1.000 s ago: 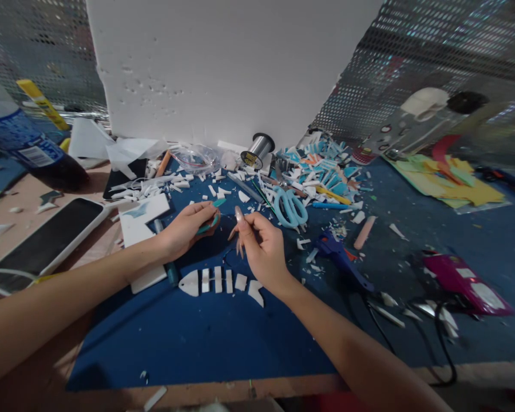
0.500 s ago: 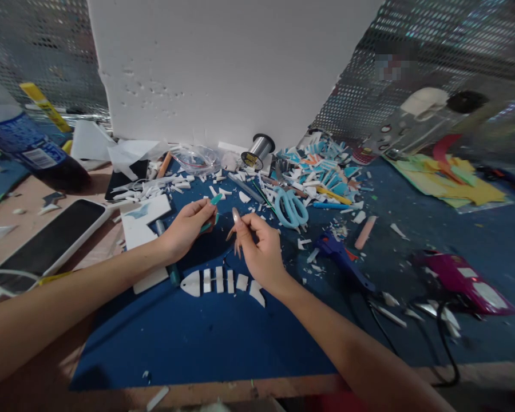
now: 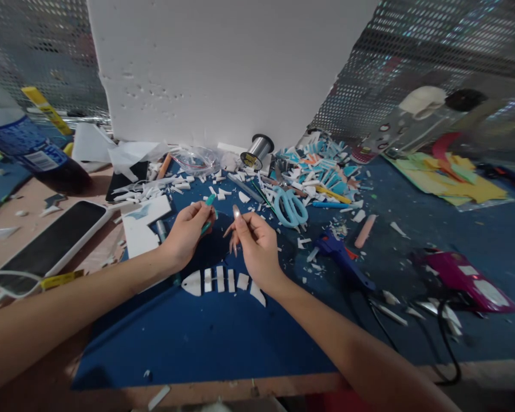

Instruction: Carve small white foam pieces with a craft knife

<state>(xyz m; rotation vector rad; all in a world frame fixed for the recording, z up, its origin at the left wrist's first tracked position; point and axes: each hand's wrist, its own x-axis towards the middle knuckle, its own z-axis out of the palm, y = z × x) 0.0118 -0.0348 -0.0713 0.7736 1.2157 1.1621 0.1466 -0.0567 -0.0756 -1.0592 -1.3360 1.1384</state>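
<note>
My left hand is closed on a small teal-handled tool above the blue mat. Close to its right, my right hand pinches something thin that I cannot make out, long nails pointing up and down. Just below both hands lies a white fish skeleton made of cut foam pieces, head to the left. Neither hand touches it.
Light blue scissors, a wire spool, a heap of blue and white scraps, a blue glue gun and a magenta tool lie right. A phone, bottle and white foam board stand left and behind.
Both hands have shifted slightly up and left, staying close together. The teal tool has tilted more upright. The foam fish has not moved.
</note>
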